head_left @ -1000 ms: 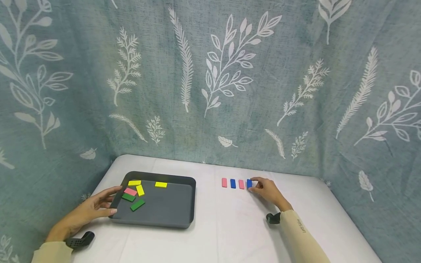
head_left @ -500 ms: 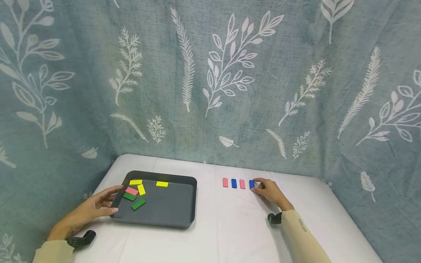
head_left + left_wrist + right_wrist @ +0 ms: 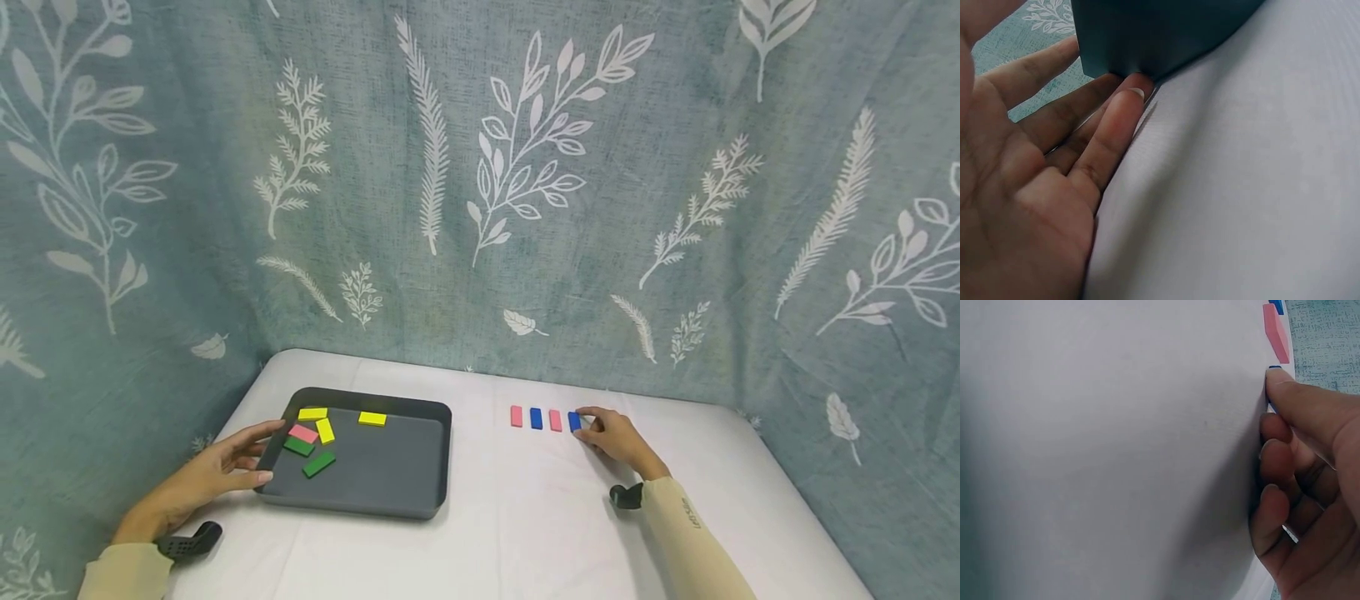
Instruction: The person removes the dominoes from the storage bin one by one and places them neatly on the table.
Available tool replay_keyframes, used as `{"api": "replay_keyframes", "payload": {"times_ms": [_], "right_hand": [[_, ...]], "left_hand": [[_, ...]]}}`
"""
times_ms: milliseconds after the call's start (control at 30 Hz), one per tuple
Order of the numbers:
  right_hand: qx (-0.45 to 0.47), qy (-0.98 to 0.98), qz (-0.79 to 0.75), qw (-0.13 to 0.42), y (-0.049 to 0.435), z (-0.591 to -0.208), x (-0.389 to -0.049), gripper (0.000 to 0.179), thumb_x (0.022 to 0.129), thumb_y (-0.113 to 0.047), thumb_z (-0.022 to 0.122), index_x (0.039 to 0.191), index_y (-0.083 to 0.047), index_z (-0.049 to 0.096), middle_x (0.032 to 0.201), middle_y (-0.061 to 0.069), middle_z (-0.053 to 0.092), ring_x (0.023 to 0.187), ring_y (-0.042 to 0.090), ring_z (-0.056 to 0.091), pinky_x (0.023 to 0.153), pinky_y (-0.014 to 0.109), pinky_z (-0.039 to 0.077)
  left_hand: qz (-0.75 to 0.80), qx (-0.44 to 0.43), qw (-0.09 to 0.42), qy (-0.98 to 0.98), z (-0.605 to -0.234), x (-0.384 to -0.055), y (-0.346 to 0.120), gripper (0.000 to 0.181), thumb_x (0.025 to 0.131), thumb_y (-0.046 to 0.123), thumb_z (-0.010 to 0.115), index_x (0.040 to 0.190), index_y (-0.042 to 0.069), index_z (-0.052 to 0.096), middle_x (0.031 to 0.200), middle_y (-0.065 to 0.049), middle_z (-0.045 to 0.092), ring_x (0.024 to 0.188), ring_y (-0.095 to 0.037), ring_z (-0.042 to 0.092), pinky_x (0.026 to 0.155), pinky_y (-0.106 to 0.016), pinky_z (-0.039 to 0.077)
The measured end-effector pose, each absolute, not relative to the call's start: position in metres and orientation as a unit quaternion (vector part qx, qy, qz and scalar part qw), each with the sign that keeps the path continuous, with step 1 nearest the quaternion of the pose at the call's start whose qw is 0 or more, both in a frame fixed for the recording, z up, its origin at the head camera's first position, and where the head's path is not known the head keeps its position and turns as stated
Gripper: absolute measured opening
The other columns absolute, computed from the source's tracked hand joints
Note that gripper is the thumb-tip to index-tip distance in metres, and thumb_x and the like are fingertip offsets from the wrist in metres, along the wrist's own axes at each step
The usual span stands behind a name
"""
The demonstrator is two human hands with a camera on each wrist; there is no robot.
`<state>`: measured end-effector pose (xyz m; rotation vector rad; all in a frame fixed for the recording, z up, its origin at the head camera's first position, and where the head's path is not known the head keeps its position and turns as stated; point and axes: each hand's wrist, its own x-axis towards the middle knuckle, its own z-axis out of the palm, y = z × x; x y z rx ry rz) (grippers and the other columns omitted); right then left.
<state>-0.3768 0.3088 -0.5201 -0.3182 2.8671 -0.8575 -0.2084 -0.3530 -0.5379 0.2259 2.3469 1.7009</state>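
At the right end of a short row, my right hand pinches a blue block between thumb and index finger, its other fingers curled below. To its left lie a pink block, another blue block and another pink block, side by side with small gaps. In the right wrist view the thumb covers most of the held block. My left hand rests against the left side of a dark grey tray, fingers loosely extended. In the left wrist view, its fingertips touch the tray's outer wall.
Inside the tray lie several loose blocks: yellow, pink and green, mostly toward its left side. A white cloth covers the table. Patterned teal curtains hang behind it and at both sides.
The blue block in my right hand slid slightly right, away from its pink neighbour, then a little back toward it. My left hand stays at the tray. The head view drifts slightly.
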Motion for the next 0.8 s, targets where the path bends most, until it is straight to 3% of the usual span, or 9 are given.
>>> {"api": "replay_keyframes", "payload": {"times_ms": [367,800], "right_hand": [[-0.096,0.944,-0.309,0.064,0.307,-0.518,-0.374,0.057,0.097,-0.030,0.075,0.145,-0.006,0.055,0.078,0.005,0.061,0.065,0.019,0.054,0.062,0.033,0.045],[-0.136,0.937,-0.322,-0.012,0.275,-0.505,-0.372,0.040,0.099,-0.023,0.071,0.132,-0.002,0.065,0.075,0.005,0.063,0.060,0.016,0.054,0.057,0.030,0.046]], "left_hand": [[0.586,0.081,0.118,0.797,-0.534,-0.207,-0.352,0.078,0.098,0.020,0.071,0.163,0.022,0.028,0.159,-0.020,0.032,0.137,-0.042,0.032,0.100,-0.058,0.039],[0.577,0.076,0.118,0.805,-0.535,-0.208,-0.352,0.076,0.098,0.023,0.071,0.162,0.023,0.030,0.158,-0.017,0.032,0.135,-0.039,0.034,0.101,-0.054,0.039]]}}
